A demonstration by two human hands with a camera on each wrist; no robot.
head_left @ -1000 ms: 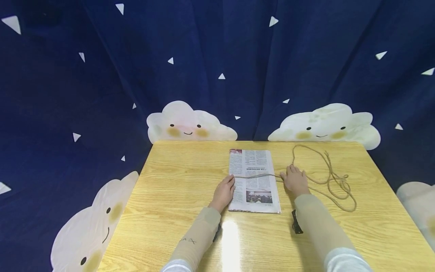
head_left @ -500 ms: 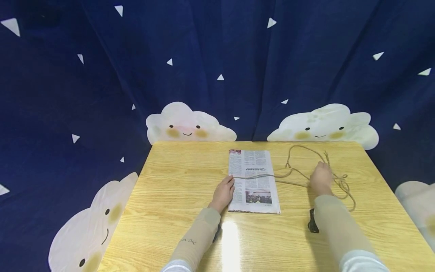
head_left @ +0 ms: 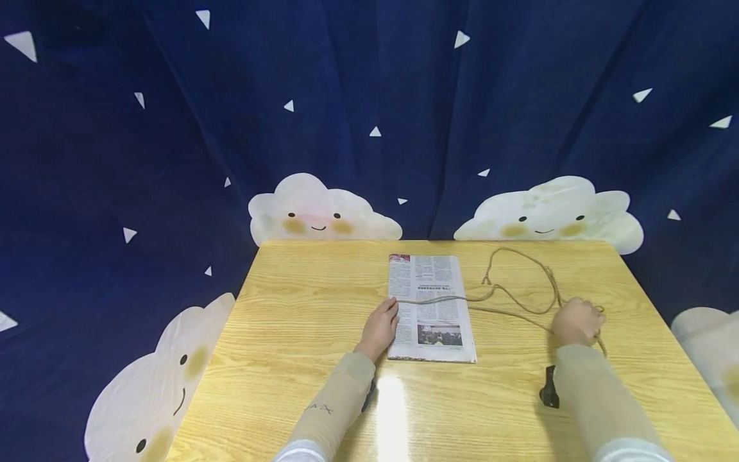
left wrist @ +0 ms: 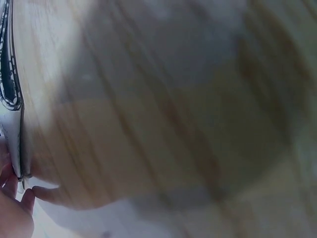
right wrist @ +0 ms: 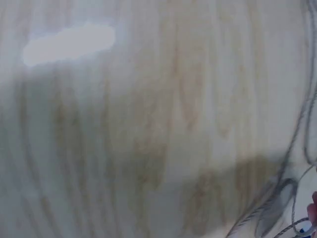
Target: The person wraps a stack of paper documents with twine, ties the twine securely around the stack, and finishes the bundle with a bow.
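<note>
A folded newspaper (head_left: pixel 432 273) lies flat on the wooden table. Thin twine (head_left: pixel 516 313) crosses its upper face, and a second strand comes out at its right edge. My left hand (head_left: pixel 380 326) rests at the paper's left edge, holding the twine there with its fingertips. In the left wrist view, the fingers (left wrist: pixel 27 201) meet at the paper's folded edge. My right hand (head_left: pixel 577 321) is over the tangled part of the twine at the right and grips some of it. The right wrist view catches just a bit of fingertip (right wrist: pixel 313 213) beside looped strands.
The wooden table (head_left: pixel 312 282) reaches back to a dark blue curtain (head_left: pixel 346 77) with white triangles and smiling clouds. A large loop of twine lies behind my right hand. Light reflects off the table between my forearms.
My right hand has left the paper's right edge and moved right onto the tangled twine. The twine's frayed end has been drawn slightly towards me. My left hand and the newspaper have stayed put.
</note>
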